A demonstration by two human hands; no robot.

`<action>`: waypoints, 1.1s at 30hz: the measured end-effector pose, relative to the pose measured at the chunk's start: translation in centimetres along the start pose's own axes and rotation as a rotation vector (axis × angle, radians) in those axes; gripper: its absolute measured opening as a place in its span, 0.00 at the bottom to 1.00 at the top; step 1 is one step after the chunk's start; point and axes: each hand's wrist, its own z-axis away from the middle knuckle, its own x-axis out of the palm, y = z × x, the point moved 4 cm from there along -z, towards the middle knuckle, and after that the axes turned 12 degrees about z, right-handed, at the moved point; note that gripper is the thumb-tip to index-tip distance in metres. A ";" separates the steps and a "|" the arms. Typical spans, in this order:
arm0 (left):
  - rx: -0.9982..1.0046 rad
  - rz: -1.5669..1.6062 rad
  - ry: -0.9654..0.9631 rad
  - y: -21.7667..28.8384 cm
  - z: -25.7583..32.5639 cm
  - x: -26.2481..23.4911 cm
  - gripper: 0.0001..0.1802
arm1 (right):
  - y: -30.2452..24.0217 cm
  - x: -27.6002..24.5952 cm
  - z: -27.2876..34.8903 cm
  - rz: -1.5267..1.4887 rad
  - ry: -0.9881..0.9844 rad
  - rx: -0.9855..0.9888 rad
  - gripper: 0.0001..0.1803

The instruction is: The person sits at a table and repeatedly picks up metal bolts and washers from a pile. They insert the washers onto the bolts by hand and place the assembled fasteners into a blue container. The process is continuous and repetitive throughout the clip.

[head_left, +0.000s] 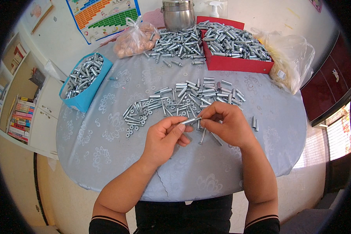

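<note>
Above the near part of the table, my left hand [163,138] is closed, with thumb and fingers pinching a shiny metal sleeve [188,121]. My right hand [231,124] meets it from the other side, fingertips pinched on the end of a bolt lined up with the sleeve; its fingers hide part of that bolt. Just below the fingers lie a loose bolt [202,136] and a metal sleeve [217,139]. Beyond both hands spreads a pile of metal sleeves [208,94], with bolts [156,104] and hex nuts [130,131] toward its left.
A blue box [79,102] of assembled bolts stands at left. Farther back are a bag of brown round items [133,42], heaped bolts [177,45], a steel pot [178,15], a full red box [238,65] and a plastic bag [292,64]. A patterned grey cloth [105,152] covers the table.
</note>
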 end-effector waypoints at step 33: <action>0.203 0.109 0.255 2.0 -0.5 -2.8 0.12 | -0.7 1.7 -0.8 0.694 0.218 -0.401 0.05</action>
